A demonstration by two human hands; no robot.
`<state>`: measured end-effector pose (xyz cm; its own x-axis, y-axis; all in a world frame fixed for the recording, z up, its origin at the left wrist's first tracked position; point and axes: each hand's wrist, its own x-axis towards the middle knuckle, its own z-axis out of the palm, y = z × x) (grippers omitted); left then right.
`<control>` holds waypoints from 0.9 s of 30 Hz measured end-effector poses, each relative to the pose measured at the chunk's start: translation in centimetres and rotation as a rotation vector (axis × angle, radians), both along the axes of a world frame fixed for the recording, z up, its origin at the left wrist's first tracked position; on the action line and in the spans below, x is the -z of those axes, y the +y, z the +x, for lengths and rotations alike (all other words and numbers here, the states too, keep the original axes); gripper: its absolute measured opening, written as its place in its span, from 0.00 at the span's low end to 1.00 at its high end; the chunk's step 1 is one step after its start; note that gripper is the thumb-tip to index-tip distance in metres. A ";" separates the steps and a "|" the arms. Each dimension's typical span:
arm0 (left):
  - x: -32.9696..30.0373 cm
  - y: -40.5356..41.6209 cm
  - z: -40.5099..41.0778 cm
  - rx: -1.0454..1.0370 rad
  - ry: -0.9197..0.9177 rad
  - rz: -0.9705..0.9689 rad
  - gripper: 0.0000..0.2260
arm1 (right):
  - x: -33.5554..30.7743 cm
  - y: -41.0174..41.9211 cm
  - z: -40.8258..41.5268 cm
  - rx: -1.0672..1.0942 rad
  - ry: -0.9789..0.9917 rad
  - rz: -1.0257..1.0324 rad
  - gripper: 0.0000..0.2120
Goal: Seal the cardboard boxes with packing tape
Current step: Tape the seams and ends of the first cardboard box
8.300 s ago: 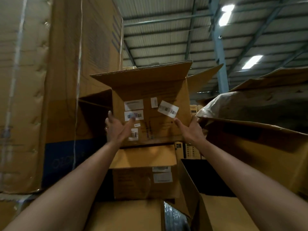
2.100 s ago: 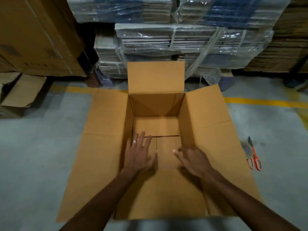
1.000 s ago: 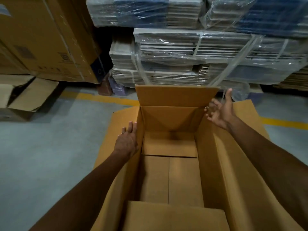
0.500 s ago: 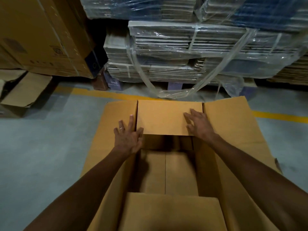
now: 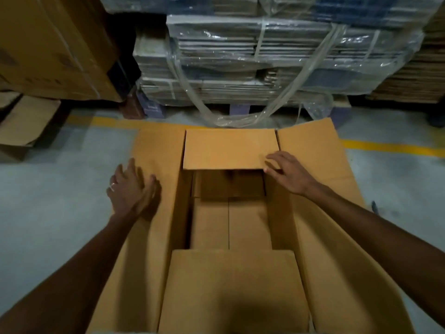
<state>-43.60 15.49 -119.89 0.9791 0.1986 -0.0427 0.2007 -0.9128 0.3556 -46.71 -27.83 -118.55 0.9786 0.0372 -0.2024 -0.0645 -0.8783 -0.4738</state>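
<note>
Both arms reach forward and down from the bottom corners of the view. The left hand [image 5: 132, 186] lies palm down on the box's left long flap [image 5: 156, 165], fingers straight and slightly spread, gripping nothing; a ring shows on 1 finger. The right hand [image 5: 287, 173] is also open, its fingers extended and pressing flat on the right corner of the far short flap [image 5: 230, 148], with the thumb at that flap's free edge.

The cardboard box [image 5: 243, 227] is plain tan corrugated board, unprinted, standing on the grey concrete floor [image 5: 55, 201] with its mouth up. Its far short flap is folded inward, lying about level over the opening. The near short flap [image 5: 233, 290] is folded in as well and covers the near part of the opening. The 2 long flaps are still spread outward, the right long flap [image 5: 320, 150] sloping away to the right. Between the short flaps the inside bottom is visible, with a straight seam running down its middle where the bottom flaps meet.

The box's long axis runs away from the person, towards a yellow floor line [image 5: 390, 147] that crosses behind its far end. Past the line stands a pallet of flattened cartons in clear wrap [image 5: 277, 56]. Large brown cartons [image 5: 50, 47] are stacked at the far left.
</note>
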 end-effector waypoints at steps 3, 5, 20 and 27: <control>-0.8 1.6 0.3 -0.293 0.125 -0.216 0.33 | -0.7 -0.9 -1.3 0.054 -0.034 -0.042 0.23; -1.7 2.4 0.6 -0.393 0.107 -0.302 0.32 | -1.7 -1.9 -2.1 0.093 -0.062 -0.103 0.21; -14.1 -2.2 -7.6 0.195 0.143 -0.908 0.14 | -7.0 -8.7 -13.4 0.732 0.154 0.248 0.42; -6.6 -8.0 -13.8 0.671 0.273 -0.519 0.22 | -9.3 -3.8 -17.1 0.608 0.042 0.465 0.33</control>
<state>-57.35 7.49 -113.32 0.8250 -0.5220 -0.2168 -0.1795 -0.6057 0.7752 -63.77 -31.66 -109.25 0.8458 -0.4149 -0.3354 -0.4991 -0.3931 -0.7723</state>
